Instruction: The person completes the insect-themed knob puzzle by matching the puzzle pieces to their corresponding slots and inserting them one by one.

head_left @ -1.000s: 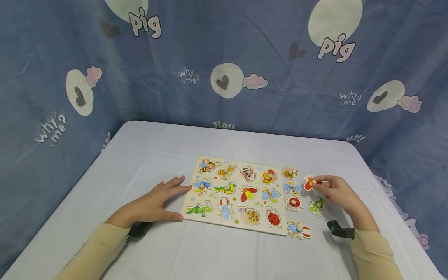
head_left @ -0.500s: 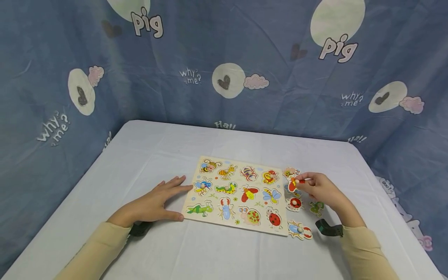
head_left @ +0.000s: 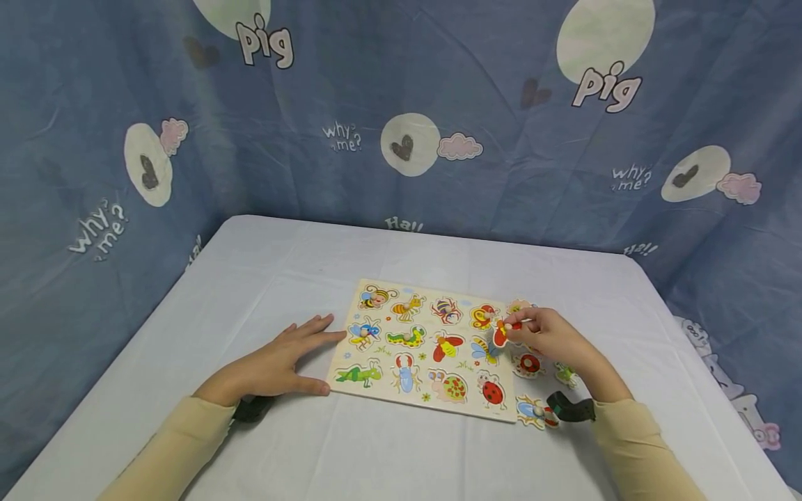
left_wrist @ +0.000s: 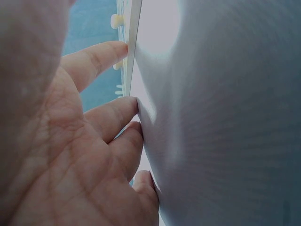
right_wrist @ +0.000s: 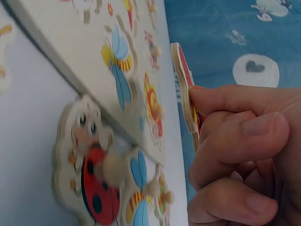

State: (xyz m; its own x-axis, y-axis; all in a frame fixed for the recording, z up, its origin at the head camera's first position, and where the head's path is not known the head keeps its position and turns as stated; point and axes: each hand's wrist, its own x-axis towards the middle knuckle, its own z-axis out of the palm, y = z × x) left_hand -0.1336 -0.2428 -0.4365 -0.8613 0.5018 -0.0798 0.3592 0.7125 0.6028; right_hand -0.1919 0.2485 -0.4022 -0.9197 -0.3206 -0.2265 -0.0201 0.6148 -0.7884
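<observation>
In the head view my right hand [head_left: 554, 341] pinches a red-winged fly puzzle piece [head_left: 500, 333] by its small knob. The piece is held above the right edge of a wooden insect puzzle board [head_left: 438, 409], over the dragonfly slot [head_left: 481, 350]. In the right wrist view the held piece [right_wrist: 182, 82] stands on edge at the fingertips, raised off the board. At the board's left side rests my left hand [head_left: 276, 362], fingers spread, index fingertip and thumb at its edge. Knobbed pieces such as the bee [head_left: 374, 298] and spider [head_left: 446, 310] sit in their slots.
Right of the board lie a ladybug piece [head_left: 528, 364], a stag beetle piece [head_left: 531, 410], a green insect piece [head_left: 564, 374] and a snail piece [head_left: 517, 306]. A dragonfly piece [right_wrist: 138, 193] lies beside the ladybug. A blue printed curtain [head_left: 313, 188] surrounds the white table [head_left: 282, 257].
My right hand has carried the red-winged fly piece leftward, from beyond the loose pieces to over the board's right edge. The left hand has stayed in place.
</observation>
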